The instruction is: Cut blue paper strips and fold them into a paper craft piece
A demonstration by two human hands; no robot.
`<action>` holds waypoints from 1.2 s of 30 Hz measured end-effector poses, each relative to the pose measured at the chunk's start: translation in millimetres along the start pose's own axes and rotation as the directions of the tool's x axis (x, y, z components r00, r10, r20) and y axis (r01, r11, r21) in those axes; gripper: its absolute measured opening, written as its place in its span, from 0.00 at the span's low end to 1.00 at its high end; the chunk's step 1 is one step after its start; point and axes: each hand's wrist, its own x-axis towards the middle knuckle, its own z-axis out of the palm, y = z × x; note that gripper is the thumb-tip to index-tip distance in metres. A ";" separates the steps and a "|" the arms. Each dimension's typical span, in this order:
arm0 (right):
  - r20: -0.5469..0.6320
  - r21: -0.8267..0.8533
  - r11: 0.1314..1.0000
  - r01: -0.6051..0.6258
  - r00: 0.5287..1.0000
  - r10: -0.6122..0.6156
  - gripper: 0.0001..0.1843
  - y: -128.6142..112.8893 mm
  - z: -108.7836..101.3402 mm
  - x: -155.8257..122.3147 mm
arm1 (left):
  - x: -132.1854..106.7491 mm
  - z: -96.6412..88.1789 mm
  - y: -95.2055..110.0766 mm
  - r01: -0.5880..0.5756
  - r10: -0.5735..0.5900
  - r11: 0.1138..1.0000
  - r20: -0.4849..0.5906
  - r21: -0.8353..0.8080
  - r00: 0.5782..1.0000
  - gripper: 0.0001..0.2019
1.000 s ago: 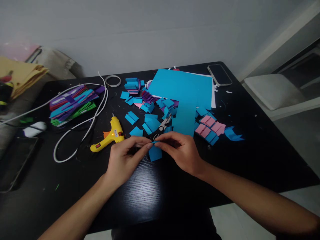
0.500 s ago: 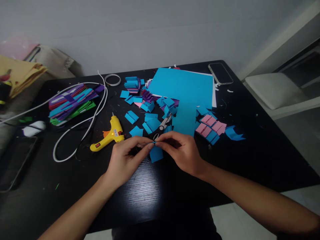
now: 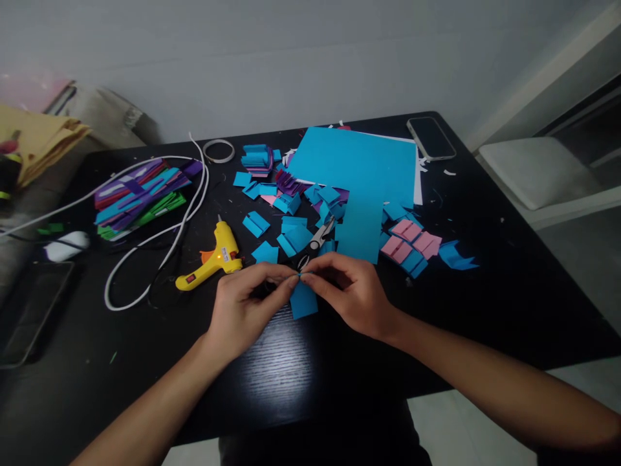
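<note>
A small blue paper piece (image 3: 303, 301) hangs between both hands over the black table (image 3: 509, 291). My left hand (image 3: 242, 307) pinches its top edge from the left with thumb and forefinger. My right hand (image 3: 352, 291) pinches the same edge from the right, fingers closed. Just behind the hands lie scissors (image 3: 315, 243) among several folded blue paper pieces (image 3: 294, 236). A yellow glue gun (image 3: 213, 257) rests to the left of my left hand.
A big blue paper sheet (image 3: 359, 171) lies at the back, with pink and blue folded pieces (image 3: 412, 246) to its right. A phone (image 3: 431, 138), a tape roll (image 3: 218, 150), a white cable (image 3: 160, 259) and a stack of coloured strips (image 3: 138, 197) are also on the table.
The hands keep pinching the blue piece in nearly the same spot. The view has shifted slightly, so the table items sit a little higher in the picture.
</note>
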 end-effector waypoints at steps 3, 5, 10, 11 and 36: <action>-0.005 -0.020 1.000 0.020 1.000 -0.020 0.02 -0.4 0.3 -0.2 | -0.3 1.0 -0.5 0.002 -0.002 1.000 -0.001 -0.014 1.000 0.02; -0.004 -0.020 1.000 0.019 1.000 -0.019 0.02 -1.1 0.5 -0.1 | -0.6 1.3 -0.7 0.002 -0.002 1.000 -0.002 -0.010 1.000 0.02; 0.001 -0.002 1.000 0.007 1.000 -0.007 0.02 -2.8 1.4 0.4 | -1.0 1.1 -0.3 -0.006 0.006 1.000 0.006 0.003 1.000 0.02; 0.000 0.013 1.000 -0.002 1.000 0.002 0.02 -2.7 1.5 0.6 | -1.0 1.3 -0.4 -0.006 0.006 1.000 0.005 0.002 1.000 0.02; -0.078 0.026 0.999 0.021 0.997 -0.019 0.10 4.5 -1.2 1.9 | 1.1 0.4 -5.1 0.127 -0.136 0.986 -0.081 -0.110 0.987 0.03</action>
